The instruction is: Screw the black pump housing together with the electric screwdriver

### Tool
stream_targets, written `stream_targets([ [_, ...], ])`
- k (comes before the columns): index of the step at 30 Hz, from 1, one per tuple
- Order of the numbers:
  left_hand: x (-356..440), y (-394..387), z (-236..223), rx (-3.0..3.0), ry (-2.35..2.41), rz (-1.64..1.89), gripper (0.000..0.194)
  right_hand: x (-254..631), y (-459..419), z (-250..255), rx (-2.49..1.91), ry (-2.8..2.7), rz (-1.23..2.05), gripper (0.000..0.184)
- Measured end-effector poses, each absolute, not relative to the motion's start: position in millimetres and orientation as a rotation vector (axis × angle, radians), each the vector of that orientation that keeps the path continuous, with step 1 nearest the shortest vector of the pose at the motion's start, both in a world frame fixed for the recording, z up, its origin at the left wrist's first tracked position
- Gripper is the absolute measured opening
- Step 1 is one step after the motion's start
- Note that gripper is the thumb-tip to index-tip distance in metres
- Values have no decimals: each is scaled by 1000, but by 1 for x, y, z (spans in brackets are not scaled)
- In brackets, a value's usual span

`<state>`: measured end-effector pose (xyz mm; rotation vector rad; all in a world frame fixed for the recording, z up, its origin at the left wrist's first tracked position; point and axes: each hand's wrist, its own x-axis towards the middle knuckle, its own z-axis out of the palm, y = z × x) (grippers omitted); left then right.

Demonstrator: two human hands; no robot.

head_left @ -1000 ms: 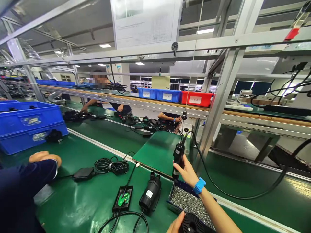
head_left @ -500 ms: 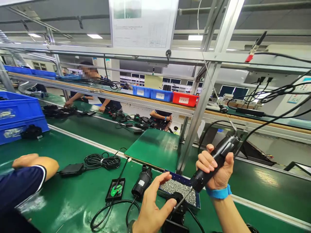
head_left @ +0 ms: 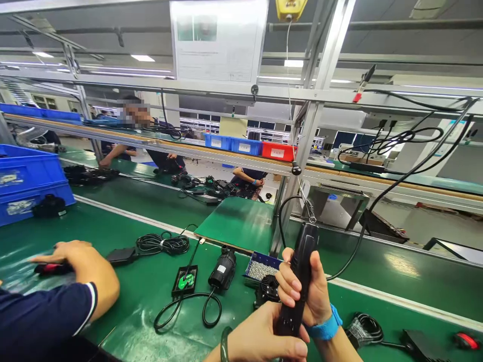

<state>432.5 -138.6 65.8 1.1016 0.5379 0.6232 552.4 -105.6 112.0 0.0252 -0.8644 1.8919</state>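
My right hand [head_left: 317, 296] grips a black electric screwdriver [head_left: 304, 251], which hangs from a coiled spring at its upper end and points downward. At its lower end, my left hand [head_left: 260, 332] is closed around the tool's nose; the bit is out of sight. Just behind my hands lies a black ribbed pump part [head_left: 267, 290], partly covered by them. A blue tray [head_left: 273, 261] of small silvery screws stands beyond it. To the left are a black pump [head_left: 222, 269] with a white label and an open black box [head_left: 193, 286] holding a green circuit board.
A co-worker's arm [head_left: 100, 281] reaches over the green bench at left, a hand on a black-and-red object. Blue crates [head_left: 30, 173] stand behind it. Coiled cables [head_left: 162, 245] lie mid-bench. A metal post [head_left: 302, 151] and a shelf with blue and red bins rise ahead.
The screwdriver has swung from slanted to nearly upright and moved lower and left. My left hand has gone from spread fingers to closed around its lower end. The co-worker's arm has shifted right.
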Motion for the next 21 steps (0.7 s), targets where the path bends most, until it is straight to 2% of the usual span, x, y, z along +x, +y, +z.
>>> stream_targets([
  [6, 438, -153, 59, 1103, 556, 607, 51, 552, -115, 103, -12, -838, 1958, 43],
  [11, 448, -163, 56, 1004, 504, 573, 57, 549, -124, 100, 203, -870, 2037, 50],
  [18, 463, -165, -3, 1127, 846, 880, 54, 544, -139, 93, 17, -1048, 1870, 44],
  [21, 469, -163, -11, 1125, 902, 993, 48, 545, -141, 88, -71, -1102, 1791, 40],
])
